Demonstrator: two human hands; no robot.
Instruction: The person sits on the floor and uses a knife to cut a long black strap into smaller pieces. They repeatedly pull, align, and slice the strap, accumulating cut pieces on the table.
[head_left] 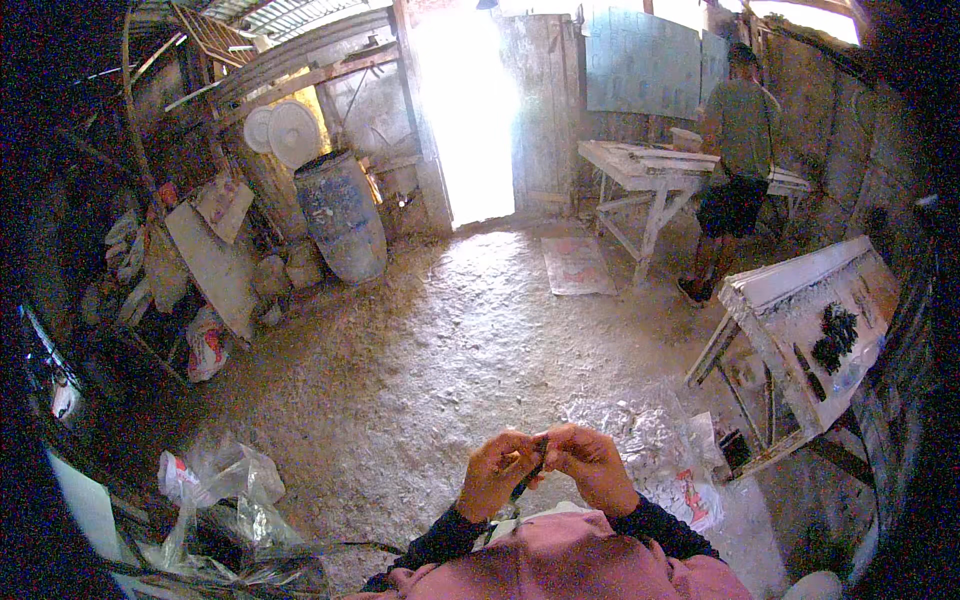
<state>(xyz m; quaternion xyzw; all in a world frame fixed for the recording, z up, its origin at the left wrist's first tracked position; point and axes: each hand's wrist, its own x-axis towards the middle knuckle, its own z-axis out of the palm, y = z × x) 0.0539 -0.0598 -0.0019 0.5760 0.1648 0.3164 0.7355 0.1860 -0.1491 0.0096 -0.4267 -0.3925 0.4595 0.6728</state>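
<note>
My left hand (496, 472) and my right hand (590, 464) are held together close in front of my chest, above my pink-clad lap. Between their fingertips they pinch a small dark, thin object (531, 470) that hangs down a little; its kind is too small to tell. Both forearms wear dark sleeves. The dusty concrete floor (450, 340) lies below the hands.
A white workbench (800, 300) with dark pieces on it stands at right. Another person (735, 160) stands at a far bench (650, 165) near the bright doorway. A blue barrel (342, 212) and stacked boards are at left. Plastic bags (225, 490) lie at lower left.
</note>
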